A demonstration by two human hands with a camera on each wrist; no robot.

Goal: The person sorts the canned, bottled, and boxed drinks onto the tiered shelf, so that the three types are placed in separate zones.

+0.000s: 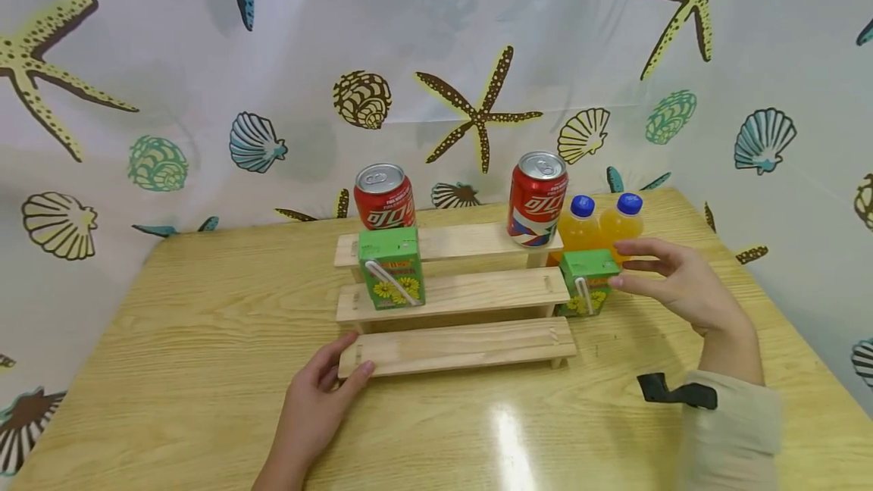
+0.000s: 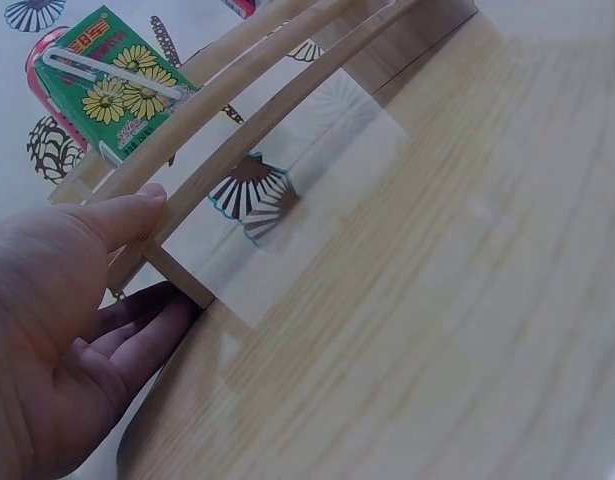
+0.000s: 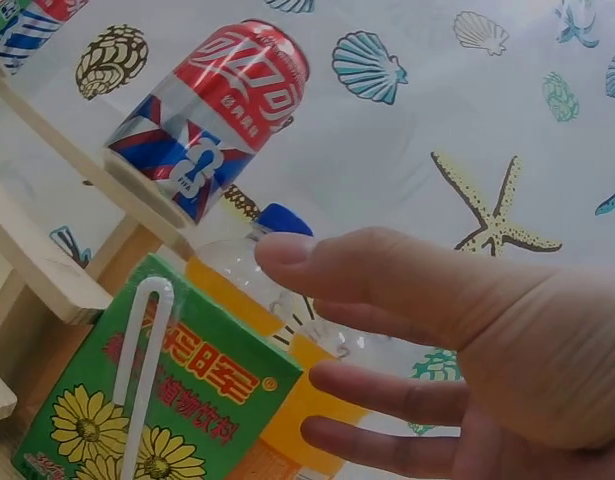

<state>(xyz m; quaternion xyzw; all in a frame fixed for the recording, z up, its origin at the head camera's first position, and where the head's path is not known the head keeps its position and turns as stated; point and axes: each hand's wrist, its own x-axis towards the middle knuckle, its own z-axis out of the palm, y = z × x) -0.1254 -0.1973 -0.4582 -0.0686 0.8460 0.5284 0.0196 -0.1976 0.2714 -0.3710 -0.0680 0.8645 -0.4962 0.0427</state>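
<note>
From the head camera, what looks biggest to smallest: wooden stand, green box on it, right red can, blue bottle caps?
1. Wooden stand
2. Green box and right red can, too alike to rank
3. Blue bottle caps, both alike

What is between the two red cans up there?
Nothing stands there: between the left can and the right can, the top wooden shelf is just bare board, as the head view shows.
</note>
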